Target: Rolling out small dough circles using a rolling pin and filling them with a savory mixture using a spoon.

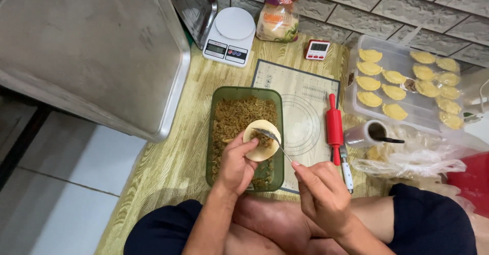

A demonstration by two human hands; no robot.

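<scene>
Pale, thin dough round point(262, 141) lies cupped in my left hand point(235, 166) over the green tub point(245, 93); it looks soft and tearable, best supported from beneath. My right hand point(322, 196) pinches a spoon point(272, 139) whose bowl rests on it.

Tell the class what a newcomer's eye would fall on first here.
At centre, the left hand holds a pale dough round over a green tray of brown filling, while the right hand spoons filling on with a spoon. A red rolling pin lies to the right.
</scene>
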